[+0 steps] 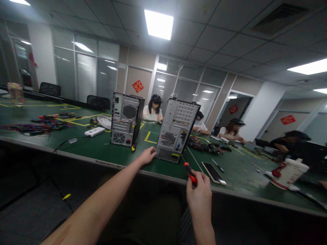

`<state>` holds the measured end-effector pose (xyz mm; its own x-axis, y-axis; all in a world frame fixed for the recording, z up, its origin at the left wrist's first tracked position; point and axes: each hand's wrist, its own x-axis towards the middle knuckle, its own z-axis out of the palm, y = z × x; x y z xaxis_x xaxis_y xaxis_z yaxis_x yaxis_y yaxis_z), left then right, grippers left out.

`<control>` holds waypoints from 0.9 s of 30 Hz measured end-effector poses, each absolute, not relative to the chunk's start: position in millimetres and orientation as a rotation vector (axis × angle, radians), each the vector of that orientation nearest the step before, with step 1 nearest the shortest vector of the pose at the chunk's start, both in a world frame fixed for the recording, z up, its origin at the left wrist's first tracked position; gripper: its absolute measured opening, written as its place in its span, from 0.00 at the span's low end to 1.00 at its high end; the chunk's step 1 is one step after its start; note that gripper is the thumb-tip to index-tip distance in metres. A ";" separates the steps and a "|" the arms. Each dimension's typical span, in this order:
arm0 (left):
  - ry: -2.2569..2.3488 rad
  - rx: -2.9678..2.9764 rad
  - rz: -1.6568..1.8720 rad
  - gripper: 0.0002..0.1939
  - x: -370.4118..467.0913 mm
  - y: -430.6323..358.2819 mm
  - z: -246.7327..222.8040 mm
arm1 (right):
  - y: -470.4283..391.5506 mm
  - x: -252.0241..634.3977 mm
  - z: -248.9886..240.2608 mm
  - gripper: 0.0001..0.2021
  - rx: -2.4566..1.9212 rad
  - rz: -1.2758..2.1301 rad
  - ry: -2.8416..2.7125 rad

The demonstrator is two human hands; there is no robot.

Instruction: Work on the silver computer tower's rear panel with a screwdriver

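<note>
Two computer cases stand upright on the green table (99, 149), their rear panels facing me. My right hand (200, 190) is closed around a red and black screwdriver (189, 173), whose tip reaches the lower right corner of the right case (170, 136). At that case's lower left edge is my left hand (148, 155), fingers curled; whether it grips the edge or only rests there cannot be told. The left case (124, 122) stands apart from both hands, with a yellow-ended tool (133, 147) beside its base.
A phone (214, 173) and a thin tool (217, 165) lie right of my right hand. Farther right is a white cup (290, 173). Cable bundles (48, 125) and a white power strip (94, 132) are at left. Several people sit across the table.
</note>
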<state>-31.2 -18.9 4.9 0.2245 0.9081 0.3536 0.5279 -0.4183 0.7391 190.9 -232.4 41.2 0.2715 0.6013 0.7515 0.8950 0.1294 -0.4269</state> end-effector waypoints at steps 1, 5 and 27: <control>1.327 2.035 1.075 0.08 -31.0 -18.6 4.7 | -232.4 191.4 40.9 0.16 -1.569 -0.381 -1.436; 1.327 2.038 1.069 0.09 -31.5 -18.0 3.8 | -234.1 191.0 42.9 0.18 -1.554 -0.343 -1.453; 1.284 2.053 1.097 0.07 -32.0 -15.6 1.4 | -233.6 185.6 45.5 0.24 -1.560 -0.219 -1.398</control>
